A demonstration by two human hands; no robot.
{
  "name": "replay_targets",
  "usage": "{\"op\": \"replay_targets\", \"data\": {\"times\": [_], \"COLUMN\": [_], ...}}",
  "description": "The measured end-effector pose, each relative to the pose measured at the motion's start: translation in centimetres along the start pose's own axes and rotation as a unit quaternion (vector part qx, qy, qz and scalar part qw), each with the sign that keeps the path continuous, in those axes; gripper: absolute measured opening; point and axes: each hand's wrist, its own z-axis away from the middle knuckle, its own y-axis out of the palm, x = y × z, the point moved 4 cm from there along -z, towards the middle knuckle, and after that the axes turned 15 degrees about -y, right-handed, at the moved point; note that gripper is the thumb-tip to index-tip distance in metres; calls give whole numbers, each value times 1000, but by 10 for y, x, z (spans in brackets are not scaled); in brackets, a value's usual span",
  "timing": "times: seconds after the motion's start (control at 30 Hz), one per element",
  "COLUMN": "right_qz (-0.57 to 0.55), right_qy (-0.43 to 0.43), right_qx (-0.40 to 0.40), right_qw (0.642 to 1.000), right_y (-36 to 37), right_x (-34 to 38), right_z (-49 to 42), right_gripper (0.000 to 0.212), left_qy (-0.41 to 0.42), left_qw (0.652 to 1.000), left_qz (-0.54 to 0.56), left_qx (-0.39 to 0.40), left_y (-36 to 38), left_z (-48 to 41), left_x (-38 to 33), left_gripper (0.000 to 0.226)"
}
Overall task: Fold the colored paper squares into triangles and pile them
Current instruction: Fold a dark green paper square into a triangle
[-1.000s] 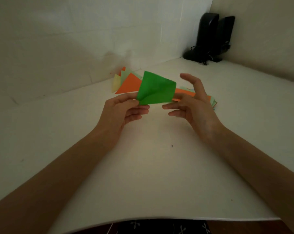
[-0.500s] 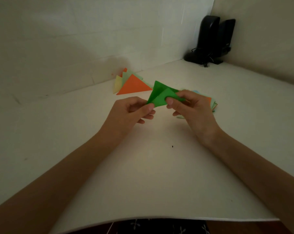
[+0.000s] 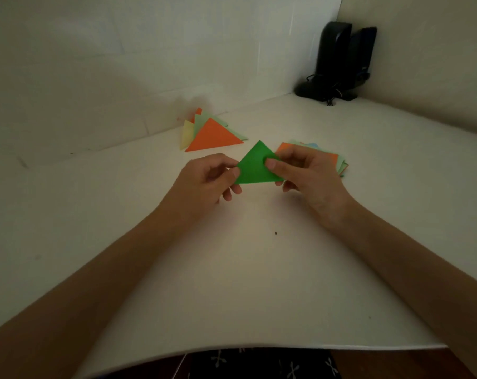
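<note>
Green triangle (image 3: 255, 168) pointing apex toward the wall (image 3: 122, 77), long edge running left to right, left grip (image 3: 212, 177) and right grip (image 3: 303, 173) pinching its ends

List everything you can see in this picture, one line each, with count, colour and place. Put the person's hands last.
green paper triangle: one, green, held between both hands
pile of folded triangles: at least four, orange on top, pale yellow, light green and orange beneath, on the table beyond the left hand
stack of unfolded squares: count unclear, orange on top, light green and blue edges, on the table behind the right hand
speakers: two, black, far right corner
table: one, white
dark speck: one, on the table nearer than the hands
left hand: pinches the triangle's left corner
right hand: pinches its right side
</note>
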Motion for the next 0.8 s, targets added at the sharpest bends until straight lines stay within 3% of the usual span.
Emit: {"op": "replay_targets", "data": {"times": [0.13,0.2,0.27,0.3,0.4,0.47,0.5,0.57,0.63,0.8], "right_qz": [15,-61,-148,-134,89,240,300,358,385,466], "right_qy": [-13,5,35,39,8,-44,-83,-130,-133,-84], "right_qx": [-20,-39,-19,4,-15,-54,-36,46,120,143], "right_qw": [1000,997,988,990,996,968,950,923,905,869], "right_y": [2,3,7,11,5,-6,-6,2,15,21], "right_x": [-2,-1,0,0,-5,-3,-2,-7,-18,-18], "right_z": [-1,0,2,3,1,0,1,3,5,-3], "right_gripper": [10,6,15,18,31,34,29,18,21,43], "left_qy": [-17,-23,-39,-47,-71,-97,-110,-113,-83,-19], "left_qw": [999,998,993,992,991,963,945,920,899,869], "left_qz": [-6,34,87,90,-47,-203,-262,-334,-391,-456], "left_qx": [-39,-53,-65,-68,-107,-151,-163,-171,-180,-193], "left_y": [-3,-2,0,1,-1,-8,-9,-7,-2,-1], "left_z": [0,0,3,4,4,5,6,8,8,9], "left_x": [2,3,3,2,6,9,10,11,9,6], "left_gripper": [14,15,16,16,15,13,13,16,21,27]}}
